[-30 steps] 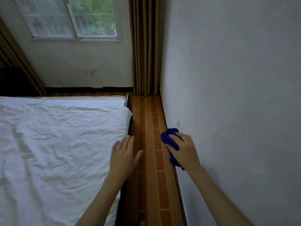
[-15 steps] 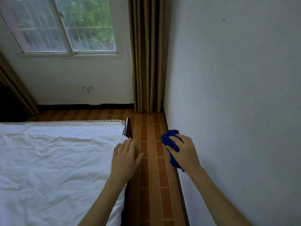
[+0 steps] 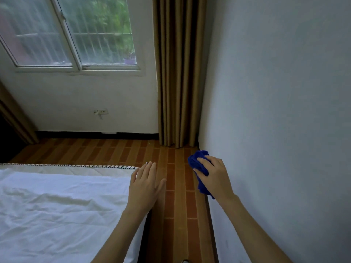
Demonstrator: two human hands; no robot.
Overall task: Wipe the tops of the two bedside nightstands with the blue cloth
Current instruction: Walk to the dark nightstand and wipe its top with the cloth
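Note:
My right hand (image 3: 214, 175) grips the bunched blue cloth (image 3: 199, 164), held in the air over the floor close to the right wall. My left hand (image 3: 145, 185) is stretched out flat with straight fingers above the bed's near corner and holds nothing. No nightstand is in view.
A bed with a white sheet (image 3: 57, 205) fills the lower left. A narrow strip of brown tiled floor (image 3: 178, 215) runs between the bed and the white wall (image 3: 275, 130) on the right. Ahead are brown curtains (image 3: 178, 73), a window (image 3: 76, 31) and a wall socket (image 3: 100, 112).
The view has tilted up and moved forward along the aisle, so more window and far floor show. Both hands keep their poses, the right still gripping the cloth.

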